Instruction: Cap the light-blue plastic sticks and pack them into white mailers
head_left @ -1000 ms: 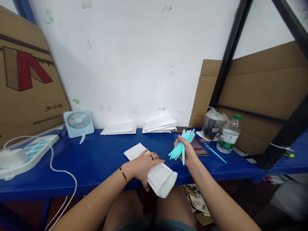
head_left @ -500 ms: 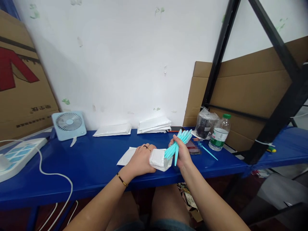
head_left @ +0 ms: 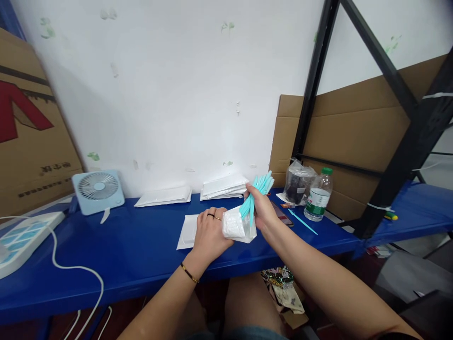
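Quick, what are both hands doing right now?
Left hand: closed on a white, flat, padded envelope.
Right hand: closed around a bundle of slim, turquoise, plastic-looking sticks, lower ends at the envelope's open mouth.

Stacked white mailers [head_left: 223,186] and cardboard [head_left: 357,137] suggest a packing workshop.

The bench [head_left: 141,245] has a smooth blue top. At its left end lies a white power strip [head_left: 30,233], and a white cable [head_left: 76,267] trails over the front edge. A light blue fan [head_left: 98,189] stands near the wall, then a low pile of white envelopes [head_left: 164,196] and a taller pile [head_left: 224,185]. To the right stand a clear bag [head_left: 297,182] around something dark and a green-capped bottle [head_left: 317,198]; a turquoise stick [head_left: 302,222] lies just in front.
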Tool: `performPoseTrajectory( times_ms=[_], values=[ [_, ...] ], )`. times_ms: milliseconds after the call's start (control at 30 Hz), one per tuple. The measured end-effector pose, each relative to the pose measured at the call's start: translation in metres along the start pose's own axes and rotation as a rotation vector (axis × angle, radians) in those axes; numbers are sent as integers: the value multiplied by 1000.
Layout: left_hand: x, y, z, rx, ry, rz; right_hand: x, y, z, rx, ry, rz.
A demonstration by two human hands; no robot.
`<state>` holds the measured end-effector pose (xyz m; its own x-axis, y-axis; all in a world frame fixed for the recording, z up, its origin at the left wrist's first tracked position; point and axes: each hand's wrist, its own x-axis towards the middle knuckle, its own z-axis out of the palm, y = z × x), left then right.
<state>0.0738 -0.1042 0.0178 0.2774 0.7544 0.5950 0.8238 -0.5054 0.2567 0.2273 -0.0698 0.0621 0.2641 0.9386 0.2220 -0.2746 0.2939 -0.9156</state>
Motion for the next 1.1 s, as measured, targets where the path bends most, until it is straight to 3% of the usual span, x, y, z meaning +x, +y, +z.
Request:
performPoseTrajectory(
  times_ms=[133,267,533,667,833,1000,1100],
  values=[
    [2,-1,6,-135,1,-55,-9,-2,3,-91,-52,-156],
    [12,-4,3,-344,2,-125,-14,-12,12,-207,-229,-228],
    [44,-10,-26,-910,-27,-169,6,-81,46,-463,-667,-211],
    [48,-11,-27,-1093,-60,-184,15,-101,52,-593,-780,-137],
    [46,-17,-26,-1187,-113,-156,18,-104,50,-705,-773,-163],
    [53,-25,-24,-1202,-95,-162,24,-98,53,-770,-736,-212],
    [63,-36,-22,-1261,-57,-225,29,-91,53,-741,-598,-347]
  ],
)
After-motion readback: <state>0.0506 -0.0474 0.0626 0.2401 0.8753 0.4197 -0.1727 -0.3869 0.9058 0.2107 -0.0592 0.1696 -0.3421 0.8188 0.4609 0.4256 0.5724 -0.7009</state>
